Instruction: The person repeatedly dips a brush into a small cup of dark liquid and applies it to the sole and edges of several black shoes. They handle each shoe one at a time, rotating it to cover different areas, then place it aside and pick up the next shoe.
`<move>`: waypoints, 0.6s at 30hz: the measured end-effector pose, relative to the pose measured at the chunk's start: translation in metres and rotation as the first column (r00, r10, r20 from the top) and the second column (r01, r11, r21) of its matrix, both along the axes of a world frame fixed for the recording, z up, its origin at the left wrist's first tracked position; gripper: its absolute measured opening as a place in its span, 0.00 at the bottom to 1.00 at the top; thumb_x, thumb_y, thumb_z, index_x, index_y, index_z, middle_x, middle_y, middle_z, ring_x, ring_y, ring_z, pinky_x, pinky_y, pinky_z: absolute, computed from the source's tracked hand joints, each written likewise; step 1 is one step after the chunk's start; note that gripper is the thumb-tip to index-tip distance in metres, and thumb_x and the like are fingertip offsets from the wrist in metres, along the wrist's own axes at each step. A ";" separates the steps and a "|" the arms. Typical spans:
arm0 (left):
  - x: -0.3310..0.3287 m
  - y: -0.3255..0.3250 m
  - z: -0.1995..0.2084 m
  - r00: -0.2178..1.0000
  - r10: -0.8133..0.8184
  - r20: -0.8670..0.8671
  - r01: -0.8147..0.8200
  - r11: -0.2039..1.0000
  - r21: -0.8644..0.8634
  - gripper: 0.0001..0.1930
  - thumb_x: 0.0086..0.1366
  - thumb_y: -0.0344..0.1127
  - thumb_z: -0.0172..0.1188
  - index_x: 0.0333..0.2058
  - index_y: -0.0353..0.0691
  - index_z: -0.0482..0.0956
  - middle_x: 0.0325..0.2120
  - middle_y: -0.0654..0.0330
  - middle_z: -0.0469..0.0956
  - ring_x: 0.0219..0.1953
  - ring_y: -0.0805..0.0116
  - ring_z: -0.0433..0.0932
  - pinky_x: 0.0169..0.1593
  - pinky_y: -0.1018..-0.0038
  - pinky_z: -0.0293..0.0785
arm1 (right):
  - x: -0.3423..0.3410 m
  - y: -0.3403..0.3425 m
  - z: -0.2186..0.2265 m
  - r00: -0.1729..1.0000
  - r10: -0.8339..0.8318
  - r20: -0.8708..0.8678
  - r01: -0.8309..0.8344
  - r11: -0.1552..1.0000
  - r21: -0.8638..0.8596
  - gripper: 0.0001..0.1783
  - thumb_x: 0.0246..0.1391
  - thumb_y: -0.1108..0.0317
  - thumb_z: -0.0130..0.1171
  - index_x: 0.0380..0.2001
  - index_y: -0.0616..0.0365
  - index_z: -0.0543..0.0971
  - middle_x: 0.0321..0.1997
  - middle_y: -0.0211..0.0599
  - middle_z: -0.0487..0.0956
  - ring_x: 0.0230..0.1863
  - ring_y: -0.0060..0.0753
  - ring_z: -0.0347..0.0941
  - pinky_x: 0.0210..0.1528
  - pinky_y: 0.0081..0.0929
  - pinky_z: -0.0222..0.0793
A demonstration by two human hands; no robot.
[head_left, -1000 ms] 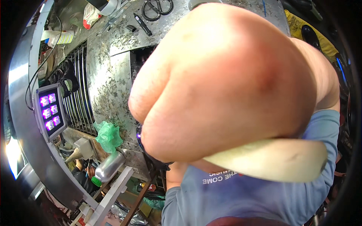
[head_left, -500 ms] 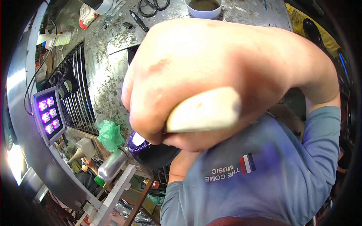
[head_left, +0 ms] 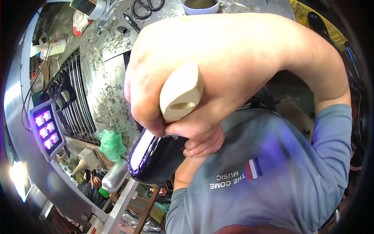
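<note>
My right hand [head_left: 150,82] fills the middle of the head view, its fingers closed around a cream-coloured tapered handle [head_left: 182,91]. The end of that handle shows a dark hollow; whatever is at its other end is hidden by my fist. Below the fist is a black shoe upper [head_left: 163,162] with a pale, brightly lit underside, its rounded end toward the lower left. Partly under my right hand, my left hand [head_left: 206,143] has its fingers curled and closed at the other end of the shoe, close against my shirt.
A lit lamp panel [head_left: 46,130] stands at the left beside a rack of metal bars [head_left: 82,97]. Near the shoe are a crumpled green plastic bag [head_left: 111,145] and a clear bottle [head_left: 115,177]. Scissors [head_left: 149,8], a black marker [head_left: 131,22] and a white bowl [head_left: 200,8] lie farther off.
The cream handle has turned in my right fist, and its hollowed end now shows. More of the shoe and my left hand's fingers have come into sight. The surroundings have shifted slightly left.
</note>
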State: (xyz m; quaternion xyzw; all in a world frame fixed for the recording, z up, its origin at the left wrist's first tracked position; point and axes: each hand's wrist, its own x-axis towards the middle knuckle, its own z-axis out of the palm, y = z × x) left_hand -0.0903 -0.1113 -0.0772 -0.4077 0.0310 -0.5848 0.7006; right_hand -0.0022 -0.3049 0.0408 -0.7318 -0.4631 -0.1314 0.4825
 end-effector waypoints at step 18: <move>0.015 0.045 0.006 0.984 0.164 0.067 -0.177 0.921 0.347 0.23 0.72 0.27 0.49 0.63 0.29 0.59 0.31 0.49 0.80 0.22 0.61 0.82 0.22 0.76 0.79 | 0.016 -0.035 -0.001 1.000 -0.018 -0.023 0.019 0.999 0.039 0.10 0.47 0.69 0.66 0.33 0.61 0.85 0.31 0.41 0.83 0.31 0.36 0.80 0.34 0.30 0.74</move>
